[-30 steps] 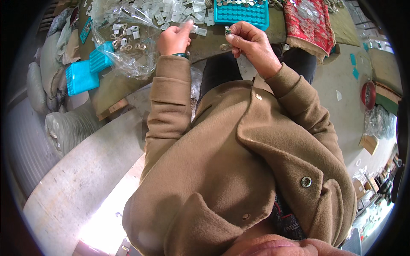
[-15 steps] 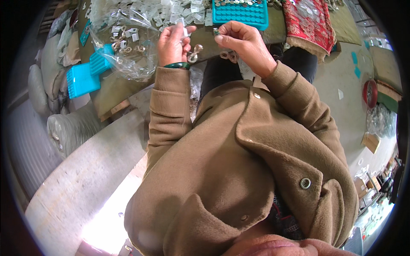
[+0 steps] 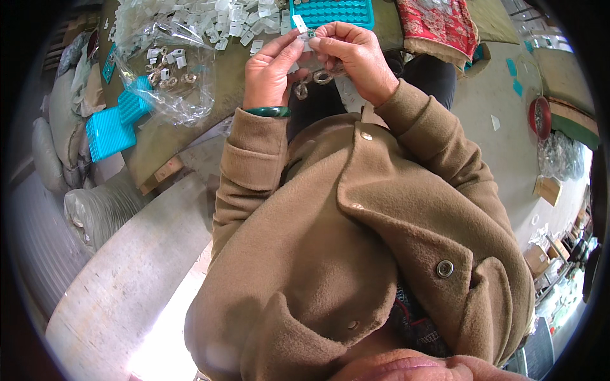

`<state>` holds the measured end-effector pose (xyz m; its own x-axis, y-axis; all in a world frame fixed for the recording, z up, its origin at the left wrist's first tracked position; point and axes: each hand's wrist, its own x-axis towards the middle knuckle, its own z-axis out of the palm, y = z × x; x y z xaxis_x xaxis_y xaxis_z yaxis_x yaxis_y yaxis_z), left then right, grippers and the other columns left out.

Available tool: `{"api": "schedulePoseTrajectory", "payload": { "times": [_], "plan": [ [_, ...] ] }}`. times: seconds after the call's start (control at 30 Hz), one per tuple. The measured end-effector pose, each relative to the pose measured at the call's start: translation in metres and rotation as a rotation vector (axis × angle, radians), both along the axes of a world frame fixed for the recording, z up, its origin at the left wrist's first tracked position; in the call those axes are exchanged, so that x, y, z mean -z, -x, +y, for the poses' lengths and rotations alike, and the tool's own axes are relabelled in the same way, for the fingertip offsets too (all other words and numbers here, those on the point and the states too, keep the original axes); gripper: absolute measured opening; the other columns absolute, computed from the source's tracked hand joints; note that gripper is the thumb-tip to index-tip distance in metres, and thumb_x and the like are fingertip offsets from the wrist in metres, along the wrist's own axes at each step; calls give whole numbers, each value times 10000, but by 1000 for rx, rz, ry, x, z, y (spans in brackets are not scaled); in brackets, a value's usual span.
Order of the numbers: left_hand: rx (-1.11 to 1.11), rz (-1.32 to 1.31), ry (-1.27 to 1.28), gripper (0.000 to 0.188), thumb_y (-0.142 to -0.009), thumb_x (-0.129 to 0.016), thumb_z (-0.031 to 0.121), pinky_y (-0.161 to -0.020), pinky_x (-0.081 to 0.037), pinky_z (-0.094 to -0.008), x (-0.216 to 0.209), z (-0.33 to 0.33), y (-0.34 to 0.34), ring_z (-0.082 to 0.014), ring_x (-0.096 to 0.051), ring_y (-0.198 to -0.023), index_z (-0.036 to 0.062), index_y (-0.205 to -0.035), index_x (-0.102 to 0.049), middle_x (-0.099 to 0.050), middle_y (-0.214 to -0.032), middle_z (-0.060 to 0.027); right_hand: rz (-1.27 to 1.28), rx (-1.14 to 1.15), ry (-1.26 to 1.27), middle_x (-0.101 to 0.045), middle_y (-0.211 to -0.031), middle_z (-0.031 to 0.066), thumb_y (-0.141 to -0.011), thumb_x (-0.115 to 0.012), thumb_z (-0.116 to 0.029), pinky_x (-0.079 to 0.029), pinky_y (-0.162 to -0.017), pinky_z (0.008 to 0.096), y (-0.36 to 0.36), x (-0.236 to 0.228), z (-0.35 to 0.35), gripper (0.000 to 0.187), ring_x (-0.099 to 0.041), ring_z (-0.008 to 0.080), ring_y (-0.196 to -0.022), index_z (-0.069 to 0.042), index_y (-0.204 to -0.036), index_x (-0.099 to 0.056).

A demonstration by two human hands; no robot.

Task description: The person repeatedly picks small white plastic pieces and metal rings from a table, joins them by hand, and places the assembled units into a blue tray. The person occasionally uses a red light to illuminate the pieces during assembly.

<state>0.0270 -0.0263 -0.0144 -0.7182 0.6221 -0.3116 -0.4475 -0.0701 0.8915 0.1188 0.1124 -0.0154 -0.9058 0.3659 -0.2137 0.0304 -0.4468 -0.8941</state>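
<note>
My left hand (image 3: pixel 270 76) is pinched narrow, thumb against fingers, on a small white plastic tag (image 3: pixel 299 23), which pokes up beyond the fingertips, just left of my right hand (image 3: pixel 359 57). That right hand is closed narrow too, its thumb and forefinger holding a tiny green piece (image 3: pixel 311 34) right beside the tag. Below, between my hands, hang coiled tan cords (image 3: pixel 323 77); whether they join the green piece, I cannot tell.

Around me, from the left: a turquoise ridged tray (image 3: pixel 109 133) overlaps a smaller turquoise tray (image 3: pixel 133 101) at the counter (image 3: pixel 229 70) edge. Next, a crumpled clear plastic bag (image 3: pixel 190 95) spreads between these and my left hand, with cord coils and white tags among its folds. Beyond my left hand lies a heap of white plastic tags (image 3: pixel 241 18), then a turquoise compartment tray (image 3: pixel 330 14) just past my right fingers, and farther right a red floral cloth (image 3: pixel 438 32) drapes over the edge
</note>
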Motion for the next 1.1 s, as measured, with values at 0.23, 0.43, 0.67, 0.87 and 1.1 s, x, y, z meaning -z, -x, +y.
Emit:
{"api": "schedulePoseTrajectory", "payload": {
  "times": [0.23, 0.43, 0.67, 0.87, 1.1],
  "plan": [
    [2, -56, -198, 283, -929, -641, 93, -686, -563, -236, 8, 1, -1, -124, -673, -852, 11, -1200, -618, -689, -1046, -63, 30, -15, 171, -621, -767, 1, -936, -617, -146, -428, -609, 201, -6, -4, -1, 90, -529, 66, -628, -58, -942, -631],
    [0, -45, -232, 287, -927, -638, 74, -718, -582, -240, 6, 1, -1, -133, -677, -867, 2, -1203, -609, -683, -1058, -71, 112, -79, 230, -563, -726, -14, -955, -583, -147, -392, -586, 197, -6, -2, -1, 84, -492, 64, -613, -74, -914, -582],
    [-24, -50, -158, 286, -910, -665, 77, -715, -580, -229, 2, -2, -3, -130, -677, -875, -4, -1181, -622, -683, -1040, -63, 56, -60, 153, -541, -717, -23, -959, -570, -138, -383, -581, 195, -3, -2, -6, 68, -470, 55, -613, -85, -917, -564],
    [-40, -37, -122, 263, -908, -667, 67, -707, -575, -226, 0, 0, -4, -123, -673, -858, -11, -1157, -635, -684, -1024, -65, 47, -72, 149, -575, -748, -29, -935, -606, -107, -432, -608, 185, -6, -2, -3, 34, -520, 49, -633, -77, -922, -601],
    [-134, 321, -51, 271, -926, -648, 79, -578, -546, -203, 6, 14, -16, -73, -640, -727, 7, -1187, -659, -698, -968, -50, 23, -50, 44, -597, -751, -23, -910, -633, -87, -452, -603, 191, -1, -1, 6, 34, -552, 49, -646, -56, -897, -628]
  ]
}}
